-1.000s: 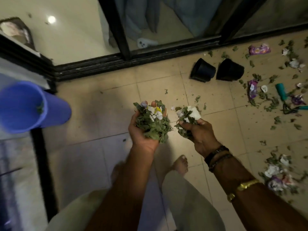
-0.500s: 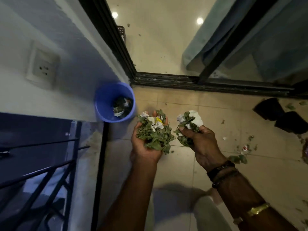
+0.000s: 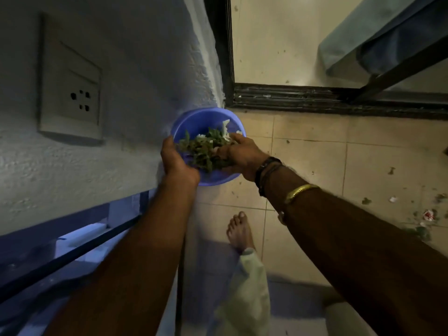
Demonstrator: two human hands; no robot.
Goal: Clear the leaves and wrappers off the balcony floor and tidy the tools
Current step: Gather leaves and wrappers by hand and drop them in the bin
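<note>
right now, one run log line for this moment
step: binning debris | left hand: holds leaves and wrappers over blue bucket | right hand: holds same pile | floor: scraps at right

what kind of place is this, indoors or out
Most likely a home balcony, so semi-outdoors: a tiled floor meets a dark sliding-door track, a metal railing edges the left side, and a wall socket sits in rough plaster.

Our left hand [image 3: 178, 163] and right hand [image 3: 242, 156] clutch one clump of leaves [image 3: 202, 151] and white scraps [image 3: 225, 126] — right above the blue bucket [image 3: 191, 121]. It stands against the wall [image 3: 145, 69].
</note>
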